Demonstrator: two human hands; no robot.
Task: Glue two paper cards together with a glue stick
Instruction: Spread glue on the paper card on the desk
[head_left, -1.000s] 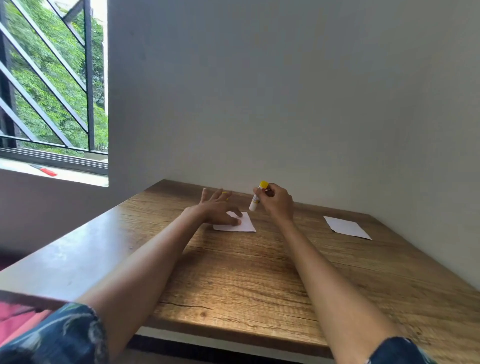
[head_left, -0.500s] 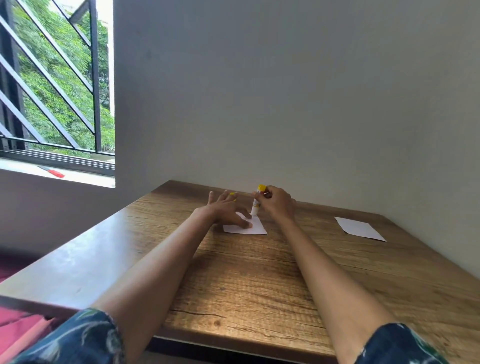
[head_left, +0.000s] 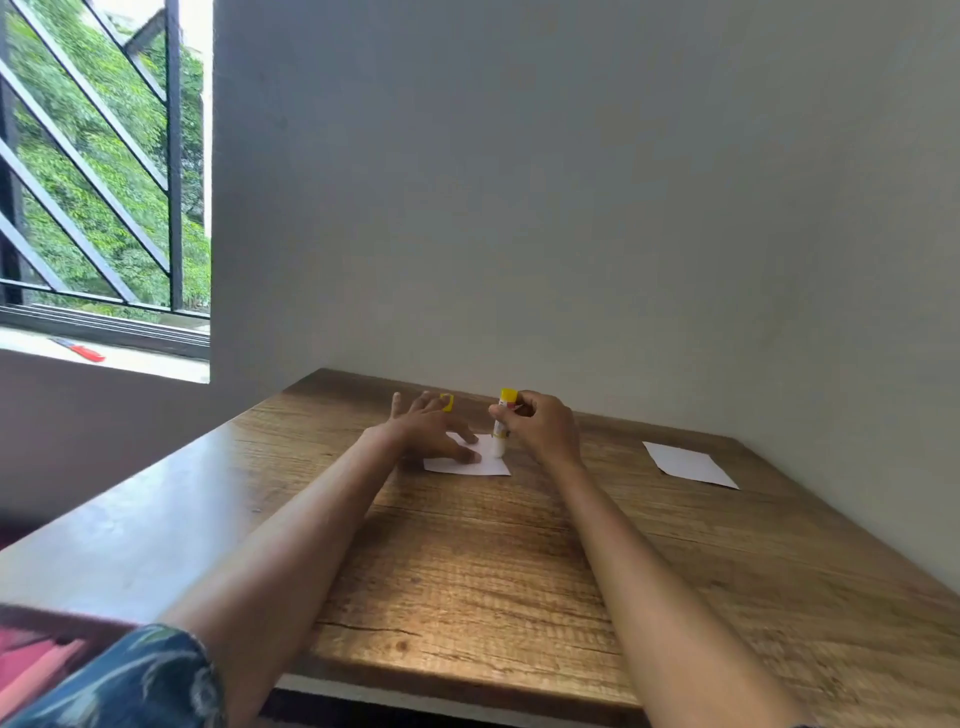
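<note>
A white paper card (head_left: 480, 464) lies flat near the far middle of the wooden table (head_left: 493, 571). My left hand (head_left: 428, 428) rests on its left part with fingers spread, a small yellow cap (head_left: 447, 402) tucked between two fingers. My right hand (head_left: 540, 423) grips a glue stick (head_left: 501, 422) with a white body and yellow end, held almost upright, its lower tip touching the card's right part. A second white card (head_left: 688, 464) lies apart at the far right of the table.
A plain grey wall stands right behind the table and along its right side. At the left is a barred window with greenery outside, and a red object (head_left: 80, 349) lies on its sill. The table's front edge is close to my body.
The glue stick has come down from a tilted hold above the card to a nearly upright one with its tip on the card. My left hand stays on the card.
</note>
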